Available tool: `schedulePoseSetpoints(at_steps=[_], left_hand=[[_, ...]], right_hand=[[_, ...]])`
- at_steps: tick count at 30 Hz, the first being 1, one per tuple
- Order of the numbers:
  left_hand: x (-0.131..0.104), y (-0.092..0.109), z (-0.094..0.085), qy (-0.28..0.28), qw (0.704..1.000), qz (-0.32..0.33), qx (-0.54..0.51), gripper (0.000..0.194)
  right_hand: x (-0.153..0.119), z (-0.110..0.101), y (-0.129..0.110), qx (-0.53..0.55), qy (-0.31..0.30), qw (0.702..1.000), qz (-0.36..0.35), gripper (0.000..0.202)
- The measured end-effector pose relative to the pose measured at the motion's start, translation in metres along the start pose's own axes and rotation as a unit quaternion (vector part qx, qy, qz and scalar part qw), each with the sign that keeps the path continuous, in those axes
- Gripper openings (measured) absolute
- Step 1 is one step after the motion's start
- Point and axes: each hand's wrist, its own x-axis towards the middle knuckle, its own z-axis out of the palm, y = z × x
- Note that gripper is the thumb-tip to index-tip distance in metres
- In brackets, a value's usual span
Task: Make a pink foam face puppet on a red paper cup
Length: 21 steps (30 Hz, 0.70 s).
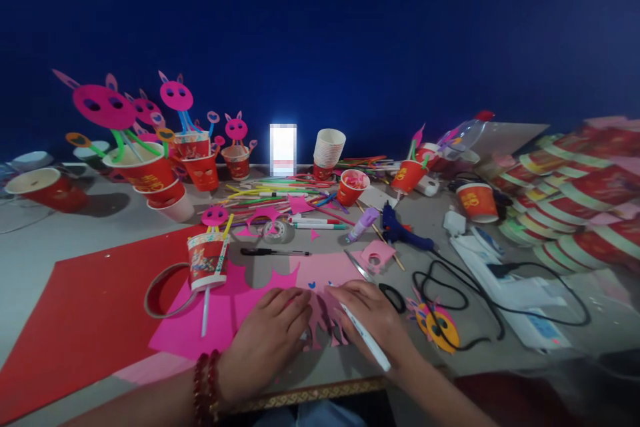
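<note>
Grey table (30, 233): crowded with craft materials.
Red sheet (95, 307): flat at the left.
Pink-faced figures (104, 105): several look complete, standing on straws in red cups at the back left.
Magenta paper (215, 320): jagged along its far edge, beside the left hand.
Light pink paper (325, 267): in front of the person, under both hands, its near edge cut irregularly.
Left hand (275, 337): palm down, fingers slightly bent, resting on paper, grasping nothing visible.
Right hand (377, 317): grips a pen, wrist on the near side.
White pen (367, 340): over the light pink paper; its long axis runs diagonally, writing end apparently forward-left, back end toward the person and right; fingers hide the tip.
Blue marks (312, 285): two small ones show; marking seems under way, most visible paper being bare. What remains cannot be told.
</note>
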Motion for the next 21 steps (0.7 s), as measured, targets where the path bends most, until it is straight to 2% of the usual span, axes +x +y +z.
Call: schedulePoseSetpoints(at_steps=[4,7,10,13,16,21], left_hand=[[0.001,0.001,0.000,0.008,1.000,-0.002,0.006,0.044],[-0.001,0.002,0.000,0.026,1.000,0.009,0.011,0.041],[-0.002,0.003,0.001,0.054,0.998,0.034,0.004,0.037],[-0.001,0.006,0.002,0.060,0.996,0.059,-0.003,0.036],[0.000,0.007,0.002,0.047,0.997,0.064,-0.006,0.038],[0.001,0.008,0.002,0.041,0.997,0.064,-0.003,0.043]], right_hand=[[-0.005,0.000,-0.006,0.052,-0.007,0.999,0.011,0.036],[-0.004,-0.005,-0.006,0.079,0.032,0.996,0.026,0.032],[-0.001,-0.009,-0.004,0.140,0.060,0.984,0.089,0.024],[0.005,-0.008,-0.003,0.254,0.037,0.954,0.155,0.008],[0.012,-0.001,-0.002,0.306,0.032,0.939,0.152,0.013],[0.017,0.010,0.000,0.291,0.038,0.947,0.129,0.019]])
